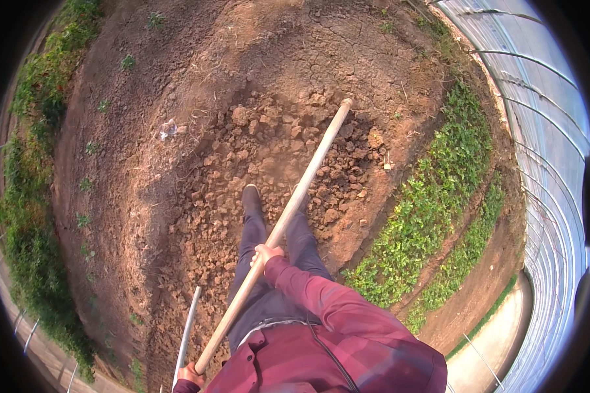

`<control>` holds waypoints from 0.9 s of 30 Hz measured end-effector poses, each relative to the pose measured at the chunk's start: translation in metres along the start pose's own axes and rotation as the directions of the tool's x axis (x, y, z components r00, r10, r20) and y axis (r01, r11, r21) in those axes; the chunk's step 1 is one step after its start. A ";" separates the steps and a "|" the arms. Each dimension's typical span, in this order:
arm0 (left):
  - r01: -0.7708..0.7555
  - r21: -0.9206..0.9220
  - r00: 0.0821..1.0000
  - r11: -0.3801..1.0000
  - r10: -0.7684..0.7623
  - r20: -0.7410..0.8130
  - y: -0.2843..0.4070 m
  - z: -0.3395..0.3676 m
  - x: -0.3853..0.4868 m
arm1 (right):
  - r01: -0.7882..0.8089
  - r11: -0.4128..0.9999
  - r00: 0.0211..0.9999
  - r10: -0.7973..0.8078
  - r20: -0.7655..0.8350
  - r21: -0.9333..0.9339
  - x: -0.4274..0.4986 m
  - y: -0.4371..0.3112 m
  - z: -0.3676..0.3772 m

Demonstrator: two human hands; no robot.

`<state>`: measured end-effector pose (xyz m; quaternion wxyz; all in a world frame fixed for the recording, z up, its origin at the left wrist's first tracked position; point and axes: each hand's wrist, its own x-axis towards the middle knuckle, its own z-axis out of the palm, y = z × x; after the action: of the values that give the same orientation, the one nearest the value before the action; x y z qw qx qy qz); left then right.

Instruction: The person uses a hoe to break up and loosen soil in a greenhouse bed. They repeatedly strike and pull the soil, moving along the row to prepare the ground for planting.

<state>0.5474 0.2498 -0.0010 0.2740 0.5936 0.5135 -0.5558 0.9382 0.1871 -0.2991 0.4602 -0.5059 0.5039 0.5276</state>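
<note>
A long wooden tool handle slants across the view from lower left to upper right. My right hand grips it near the middle, in front of my thighs. Around its near end my left hand is closed, low at the picture's bottom edge. The far end of the handle rests over broken soil clods; any blade there cannot be made out. My left shoe stands on the loosened earth, while the handle partly covers my right foot.
A pale pole rises beside my left hand. Low green plants grow in a strip on the right, before a plastic-covered greenhouse. Taller plants line the left. A scrap of clear plastic lies on the soil ridge.
</note>
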 end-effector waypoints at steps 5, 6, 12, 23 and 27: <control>-0.083 -0.009 0.997 0.997 0.083 -0.007 0.025 0.012 0.034 | 0.167 0.981 0.983 -0.173 -0.057 -0.094 -0.003 -0.038 0.010; -0.081 -0.018 0.996 0.997 0.080 -0.047 0.038 0.015 0.045 | 0.189 0.979 0.980 -0.193 -0.053 -0.073 -0.012 -0.059 0.014; -0.228 -0.123 0.970 0.966 0.215 -0.111 0.169 -0.039 0.109 | 0.589 0.805 0.808 -0.589 0.019 -0.078 -0.026 -0.211 0.042; -0.163 -0.312 0.987 0.936 0.154 -0.051 0.045 0.032 0.045 | 0.264 0.931 0.957 -0.285 -0.049 -0.253 0.025 -0.065 0.048; 0.083 -0.077 0.996 0.994 -0.080 0.043 -0.027 0.047 0.004 | 0.010 0.983 0.999 -0.016 -0.030 -0.183 -0.011 0.017 0.024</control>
<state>0.5045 0.2171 -0.0090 0.2843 0.5496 0.5532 -0.5578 0.9203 0.2101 -0.2873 0.4074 -0.5575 0.4570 0.5608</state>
